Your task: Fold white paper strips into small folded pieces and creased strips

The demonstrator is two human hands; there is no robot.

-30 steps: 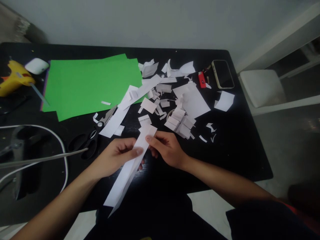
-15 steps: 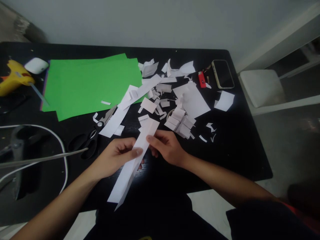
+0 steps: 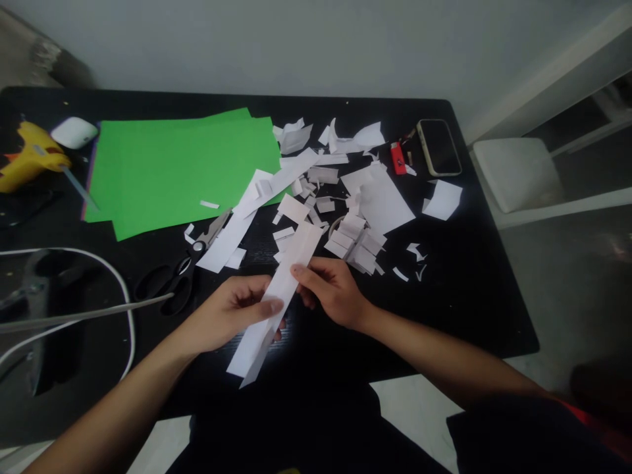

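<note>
A folded white paper strip (image 3: 294,258) slants between my hands above the table's front part. My left hand (image 3: 241,304) pinches its middle, thumb on top and fingers behind. Higher up, my right hand (image 3: 332,289) grips the strip's right edge, its thumb lying on the paper. The strip's lower end splits into two layers. Just beyond it lie small cut paper pieces (image 3: 292,208) and a cluster of folded paper pieces (image 3: 356,242) on a round rim. To the left rest black-handled scissors (image 3: 197,246), partly beside other long paper strips (image 3: 227,240).
Green sheets (image 3: 187,171) cover the back left of the black table (image 3: 444,303). A yellow glue gun (image 3: 37,155) and a white case (image 3: 74,133) stand at far left, near a white cable (image 3: 129,316). A red lighter (image 3: 397,158) and a phone (image 3: 439,147) lie back right.
The strip has slid up and to the right through my left hand, so its lower end now hangs shorter. My hands stay almost in place.
</note>
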